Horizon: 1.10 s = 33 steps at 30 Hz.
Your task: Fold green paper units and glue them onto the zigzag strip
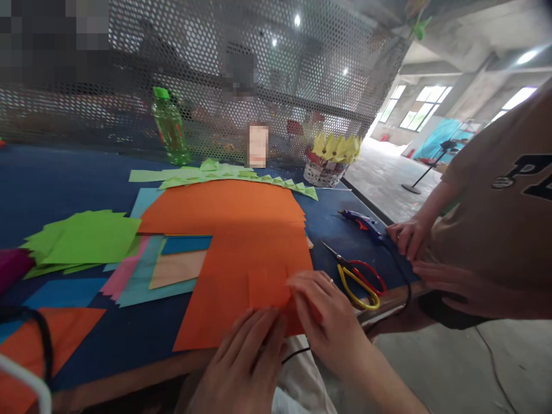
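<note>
A small piece of orange paper [265, 287] is at the table's front edge, above larger orange sheets [228, 215] of nearly the same colour. My left hand [248, 356] has its fingers together at the near edge of the small piece, the thumb partly hidden. On the right side, my right hand [325, 313] pinches the same paper between thumb and fingers. Scissors [357, 279] with one yellow and one red handle lie just right of my right hand. Behind the orange sheets lie light green folded paper strips [233, 174] with pointed edges.
A green stack [92, 236], pink and blue sheets lie left. A blue glue gun [360, 218] with a cord lies right, near a person's hand [407, 236]. A green bottle [169, 129] and a basket [323, 172] with a yellow paper crown stand by the perforated screen [194, 69].
</note>
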Each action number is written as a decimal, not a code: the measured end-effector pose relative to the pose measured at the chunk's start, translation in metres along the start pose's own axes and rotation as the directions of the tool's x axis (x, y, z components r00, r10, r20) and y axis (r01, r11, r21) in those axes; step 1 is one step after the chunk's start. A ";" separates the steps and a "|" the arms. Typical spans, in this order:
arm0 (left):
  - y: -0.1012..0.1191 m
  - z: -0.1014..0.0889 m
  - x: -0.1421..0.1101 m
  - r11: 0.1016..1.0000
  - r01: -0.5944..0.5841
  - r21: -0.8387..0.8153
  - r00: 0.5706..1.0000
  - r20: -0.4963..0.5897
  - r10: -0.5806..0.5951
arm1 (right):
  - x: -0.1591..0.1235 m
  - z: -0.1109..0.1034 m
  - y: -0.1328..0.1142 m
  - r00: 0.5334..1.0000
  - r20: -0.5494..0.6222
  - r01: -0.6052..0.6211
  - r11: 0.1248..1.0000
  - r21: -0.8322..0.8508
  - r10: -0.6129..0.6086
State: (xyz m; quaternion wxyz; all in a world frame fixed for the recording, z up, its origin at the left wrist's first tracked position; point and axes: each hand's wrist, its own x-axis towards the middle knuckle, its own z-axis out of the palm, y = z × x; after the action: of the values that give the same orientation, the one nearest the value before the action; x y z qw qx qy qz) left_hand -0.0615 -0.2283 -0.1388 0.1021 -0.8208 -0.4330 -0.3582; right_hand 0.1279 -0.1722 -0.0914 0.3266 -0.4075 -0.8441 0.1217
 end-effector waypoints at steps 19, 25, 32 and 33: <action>-0.013 -0.013 -0.002 0.999 -0.037 -0.035 0.999 -0.031 0.036 | 0.072 0.007 0.008 0.954 0.254 -0.108 0.974 -0.201 0.158; -0.021 -0.019 0.001 0.999 0.008 -0.036 0.997 -0.072 -0.011 | 0.066 0.005 0.010 0.954 0.249 -0.137 0.982 -0.126 0.165; -0.033 -0.023 0.004 1.000 -0.014 0.010 0.998 -0.059 0.015 | 0.053 0.002 0.005 0.951 0.230 -0.199 0.978 -0.060 0.207; -0.034 -0.023 0.005 1.000 -0.019 0.014 0.999 -0.050 0.019 | 0.051 0.001 0.004 0.950 0.230 -0.207 0.977 -0.051 0.213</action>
State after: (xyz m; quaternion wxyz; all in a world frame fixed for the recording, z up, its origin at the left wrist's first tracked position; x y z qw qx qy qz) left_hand -0.0977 -0.2161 -0.1239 0.1220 -0.8150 -0.4249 -0.3746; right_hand 0.1063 -0.1301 -0.0712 0.2048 -0.4820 -0.8300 0.1920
